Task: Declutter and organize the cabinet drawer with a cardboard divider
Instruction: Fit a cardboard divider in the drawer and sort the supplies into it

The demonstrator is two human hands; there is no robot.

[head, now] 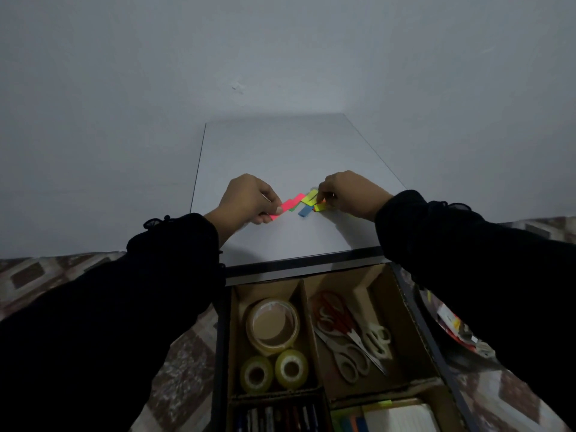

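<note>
At the centre of the frame we see both hands working on the white cabinet top (280, 157), with black sleeves running down to the lower corners. The left hand (249, 198) pinches the near end of a bright pink sticky flag strip (288, 205) between thumb and curled fingers. The right hand (349, 193) pinches a small yellow sticky flag (319, 207) just beside a yellow-green flag (310, 197), a blue flag (305, 211) and a green one partly hidden under the pink. Below, in the lower middle of the frame, the open drawer holds the brown cardboard divider (307, 307). Its left compartment contains a large clear tape roll (272, 325) and two smaller yellowish tape rolls (274, 371); the right one holds red-handled and white-handled scissors (352, 335). Pens (277, 416) and paper pads (396, 416) fill the bottom compartments.
</note>
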